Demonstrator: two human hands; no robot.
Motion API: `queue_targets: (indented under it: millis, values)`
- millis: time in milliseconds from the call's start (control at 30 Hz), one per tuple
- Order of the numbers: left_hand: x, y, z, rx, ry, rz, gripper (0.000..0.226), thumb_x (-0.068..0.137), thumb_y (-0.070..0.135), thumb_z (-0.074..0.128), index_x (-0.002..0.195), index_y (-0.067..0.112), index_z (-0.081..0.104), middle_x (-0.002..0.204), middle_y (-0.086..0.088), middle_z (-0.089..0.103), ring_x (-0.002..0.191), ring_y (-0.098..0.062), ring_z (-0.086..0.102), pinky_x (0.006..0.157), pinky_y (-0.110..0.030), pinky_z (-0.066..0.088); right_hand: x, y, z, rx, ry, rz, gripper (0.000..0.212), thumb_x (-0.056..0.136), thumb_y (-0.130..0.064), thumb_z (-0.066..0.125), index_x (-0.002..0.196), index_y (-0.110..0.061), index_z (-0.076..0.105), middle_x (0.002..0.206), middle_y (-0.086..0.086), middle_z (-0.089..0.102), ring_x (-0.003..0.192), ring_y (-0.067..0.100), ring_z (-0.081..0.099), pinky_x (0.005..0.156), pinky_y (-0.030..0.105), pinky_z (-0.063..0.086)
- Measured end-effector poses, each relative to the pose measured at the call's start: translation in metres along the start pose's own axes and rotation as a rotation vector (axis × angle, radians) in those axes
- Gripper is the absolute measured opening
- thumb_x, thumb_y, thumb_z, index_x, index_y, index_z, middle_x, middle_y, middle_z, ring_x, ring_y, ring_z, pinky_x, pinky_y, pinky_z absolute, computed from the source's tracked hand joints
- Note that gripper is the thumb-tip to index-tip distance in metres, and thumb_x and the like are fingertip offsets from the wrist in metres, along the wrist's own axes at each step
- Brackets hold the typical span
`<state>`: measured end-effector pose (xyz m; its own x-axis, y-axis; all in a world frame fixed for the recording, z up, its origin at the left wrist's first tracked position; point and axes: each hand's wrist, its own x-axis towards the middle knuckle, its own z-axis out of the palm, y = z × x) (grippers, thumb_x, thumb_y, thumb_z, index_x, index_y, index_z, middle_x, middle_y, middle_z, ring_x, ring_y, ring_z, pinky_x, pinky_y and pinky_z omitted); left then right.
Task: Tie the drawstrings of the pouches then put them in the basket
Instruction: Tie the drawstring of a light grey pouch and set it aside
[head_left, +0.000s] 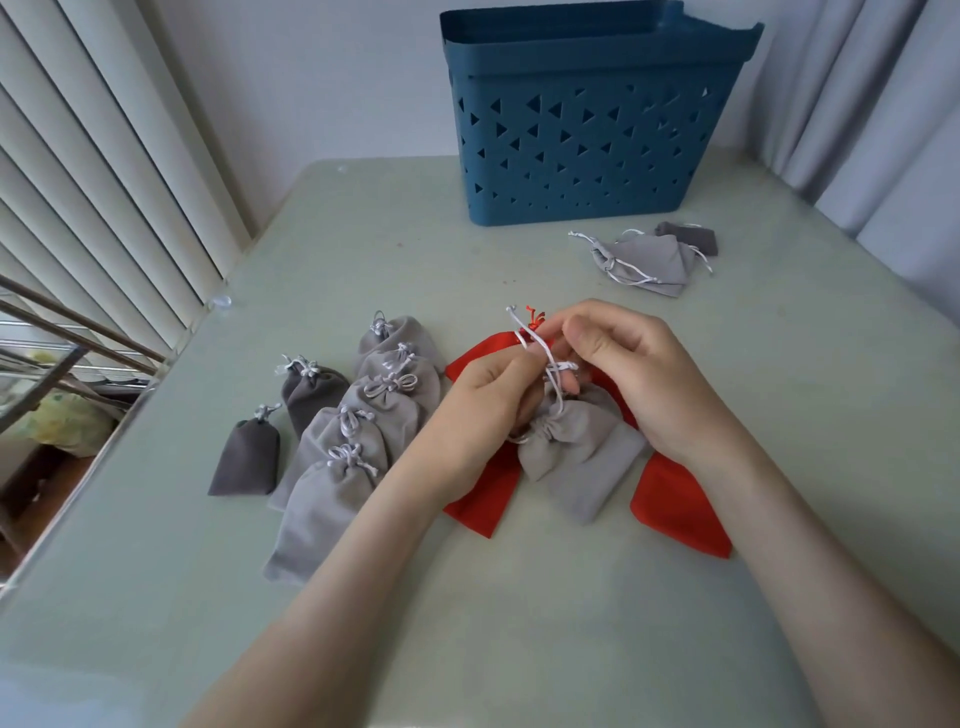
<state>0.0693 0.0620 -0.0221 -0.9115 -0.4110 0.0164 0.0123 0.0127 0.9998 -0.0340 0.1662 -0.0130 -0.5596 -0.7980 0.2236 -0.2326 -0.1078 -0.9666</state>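
A light grey pouch (576, 457) lies at the table's middle with its neck gathered. Its white drawstrings (540, 348) rise from the neck. My left hand (488, 400) pinches one strand and my right hand (623, 364) pinches the other, with cord looped around a right finger. Red pouches (675, 504) lie under and around the grey one. Several tied grey pouches (353, 441) lie in a row to the left, with two dark grey ones (247, 457) beside them. A blue basket (587, 119) stands at the back of the table.
A small pile of untied grey pouches (649, 260) lies in front of the basket at the right. Vertical blinds (104, 182) run along the left, curtains (883, 130) on the right. The table's left edge (104, 441) drops off to a rack below.
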Motion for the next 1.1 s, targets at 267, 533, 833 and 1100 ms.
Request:
queue_targets:
  millis: [267,533,833,1100]
  values:
    - [0.002,-0.004,-0.005,-0.187,-0.069,-0.052,0.034,0.094,0.018,0.043,0.061,0.012,0.035,0.05,0.0,0.032,0.046,-0.01,0.026,0.049,-0.024,0.023,0.001,0.004,0.002,-0.094,0.014,-0.037,0.006,0.085,-0.012,0.065,0.088,-0.016,0.068,0.081,0.004,0.07,0.079,0.025,0.066,0.077,0.04,0.053]
    - [0.005,-0.008,-0.002,-0.126,0.006,-0.077,0.044,0.097,0.037,0.046,0.06,0.013,0.042,0.049,0.005,0.039,0.047,-0.01,0.027,0.049,-0.023,0.021,0.004,0.012,0.006,-0.447,0.126,-0.256,0.009,0.08,-0.011,0.066,0.077,-0.019,0.065,0.077,-0.006,0.056,0.069,0.009,0.055,0.067,0.014,0.04]
    - [0.008,-0.002,-0.005,-0.374,0.009,-0.023,0.035,0.1,0.018,0.039,0.07,0.003,0.049,0.045,0.007,0.045,0.046,-0.008,0.034,0.051,-0.018,0.033,0.0,0.005,0.011,-0.018,0.068,-0.007,0.047,0.077,-0.016,0.07,0.116,-0.026,0.045,0.088,0.001,0.061,0.084,0.011,0.062,0.084,0.024,0.05]
    - [0.006,0.003,-0.021,-0.431,-0.041,0.068,0.012,0.081,0.015,0.053,0.083,0.003,0.057,0.062,0.0,0.059,0.057,-0.008,0.053,0.06,-0.018,0.048,0.0,0.002,0.004,0.091,-0.05,0.145,0.024,0.088,0.002,0.057,0.102,-0.016,0.061,0.069,-0.006,0.061,0.069,0.006,0.057,0.072,0.015,0.044]
